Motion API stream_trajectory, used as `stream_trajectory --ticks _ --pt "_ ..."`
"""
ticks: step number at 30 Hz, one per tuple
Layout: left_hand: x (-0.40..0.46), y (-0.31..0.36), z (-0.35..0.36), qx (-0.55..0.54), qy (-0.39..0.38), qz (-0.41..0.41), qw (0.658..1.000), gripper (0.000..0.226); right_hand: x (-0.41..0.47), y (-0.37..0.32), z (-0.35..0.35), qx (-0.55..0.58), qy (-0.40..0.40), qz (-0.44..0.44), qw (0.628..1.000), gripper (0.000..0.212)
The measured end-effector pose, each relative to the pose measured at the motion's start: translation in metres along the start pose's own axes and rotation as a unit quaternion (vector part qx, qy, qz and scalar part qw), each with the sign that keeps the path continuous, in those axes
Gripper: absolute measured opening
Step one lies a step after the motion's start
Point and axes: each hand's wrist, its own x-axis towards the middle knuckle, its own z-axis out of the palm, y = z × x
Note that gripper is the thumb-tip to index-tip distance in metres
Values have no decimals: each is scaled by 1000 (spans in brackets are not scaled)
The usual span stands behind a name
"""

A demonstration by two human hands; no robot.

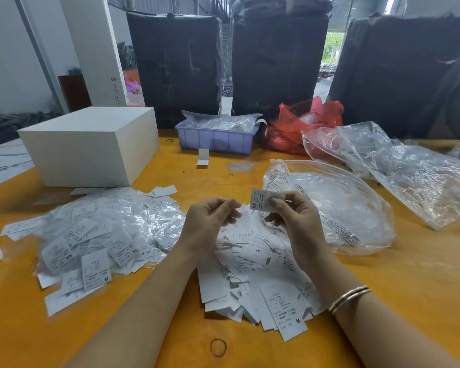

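Upper left of the frame: a white box (91,144) on the table (409,288), pushed back, prob. to leave the front free for sorting. Below it, lower left, a pile of labels (98,243) lies spread on clear film; we read XS, XL, M there, so the sizes look mixed.

Centre: the left hand (210,219) hovers above the table w/ fingers curled toward the thumb. We can't tell if it pinches anything; it sits close to the other hand, likely ready to take or steady a label. Behind it, upper centre, a blue tray (215,140) w/ bagged stock is parked out of the way. Bottom centre, a rubber band (218,347) lies loose, maybe for bundling.

Under both hands a 2nd pile (252,266) sits right in front of the person, so we take it as the working heap.

Just right of centre: the label (260,199) in hand, marked XS, is raised above that heap w/ its print facing the camera, we think so the size can be checked. The right hand (292,216) pinches it betw. thumb and fingertips at its right end, leaving the print uncovered.

Right: an open clear bag (343,208) lies just beside that hand, mouth toward the tray. A red bag (298,123) sits behind it.
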Motion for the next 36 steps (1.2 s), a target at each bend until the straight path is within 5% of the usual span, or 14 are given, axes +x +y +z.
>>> stream_trajectory --ticks 7,12,25,36 --pt "2 -1 -1 -35 9 -26 999 2 -4 3 9 -14 -9 4 1000 8" --pt "1 3 -2 -81 26 -13 996 25 -6 5 10 -4 21 5 1000 7" --pt "0 -1 1 72 70 103 990 17 -9 7 16 -16 33 -21 999 6" --pt "-1 -1 0 73 76 114 988 15 -9 16 19 -130 -53 -54 989 10"
